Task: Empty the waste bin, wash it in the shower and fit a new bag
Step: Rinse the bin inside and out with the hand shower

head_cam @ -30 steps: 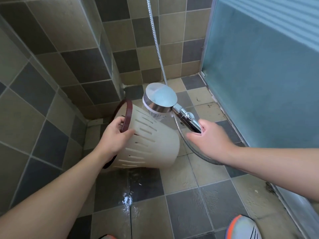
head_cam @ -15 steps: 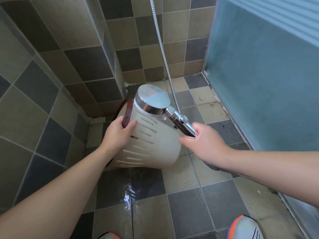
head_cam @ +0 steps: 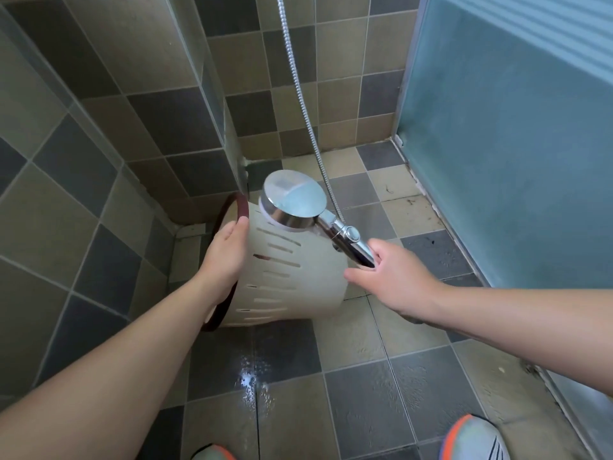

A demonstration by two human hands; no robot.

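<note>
The cream waste bin (head_cam: 295,280) with slotted sides and a dark brown rim lies tipped on its side above the shower floor, mouth to the left. My left hand (head_cam: 225,254) grips it at the rim. My right hand (head_cam: 398,277) holds the handle of the chrome shower head (head_cam: 295,202), whose round face points down onto the bin's upper side, close to or touching it. The metal hose (head_cam: 308,111) runs up from the handle along the back wall. The bin's inside is hidden.
Tiled walls close in on the left and at the back, and a frosted blue glass door (head_cam: 504,144) stands on the right. The floor tiles (head_cam: 365,393) are wet, with a shiny puddle below the bin. My shoes (head_cam: 474,439) show at the bottom edge.
The shower head has shifted left and settled over the bin's upper side. My left hand has slid a little on the rim, and the bin stays tipped in about the same place.
</note>
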